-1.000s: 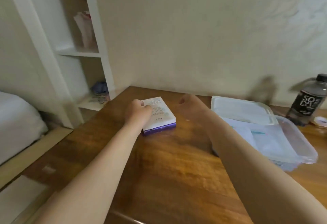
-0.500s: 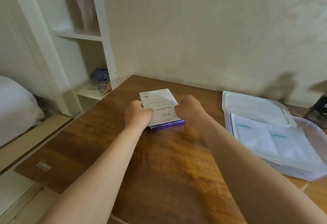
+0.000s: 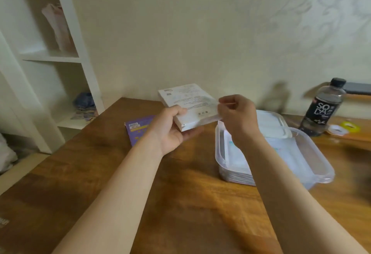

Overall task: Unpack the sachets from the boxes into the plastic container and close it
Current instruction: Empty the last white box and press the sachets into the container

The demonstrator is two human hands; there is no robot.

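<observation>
Clamped round near corner of white box (image 3: 190,103) at frame centre with left grip (image 3: 172,131). Pinched at right end with right grip (image 3: 236,117), above counter (image 3: 180,203), beside open container (image 3: 321,165).

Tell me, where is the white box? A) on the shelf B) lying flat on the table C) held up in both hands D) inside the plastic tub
C: the left hand holds the white box from below, lifted off the table, and the right hand pinches its right edge.
</observation>
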